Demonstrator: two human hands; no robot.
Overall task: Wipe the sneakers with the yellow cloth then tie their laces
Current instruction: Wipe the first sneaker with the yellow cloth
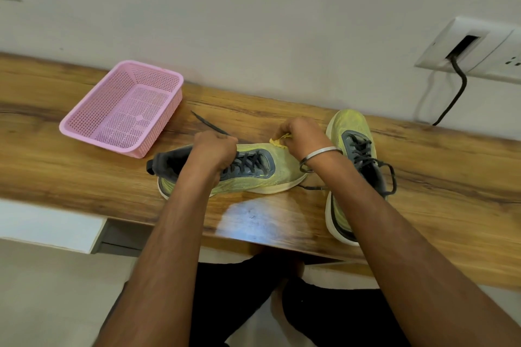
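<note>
The near sneaker (253, 175) is being steadied on its sole across the wooden shelf (282, 222), toe to the right; the left hand (215, 151) is being kept curled over its tongue and collar, fingers bent and closed around the upper edge of the shoe, so that the dark laces (249, 165) are lying just to the right of that grip and the heel opening just to its left. One loose lace end (210, 124) is being seen trailing away beyond the left hand's knuckles toward the pink basket (124, 107), which is standing well apart to the left of both hands.

The yellow cloth (279, 141) is being pinched in the right hand (303, 135), fingers bunched tightly on it; the cloth is being held against the toe area of the near sneaker, directly beneath and left of those fingertips; only a small crumpled part of it is being shown. A metal bangle (321, 153) is being worn on the right wrist.

The second sneaker (352, 166) is being left standing just to the right of the right hand, toe pointing to the wall, its laces (389, 177) lying untied and looping beneath the right forearm toward the near sneaker's toe; it is being touched by neither hand.
</note>
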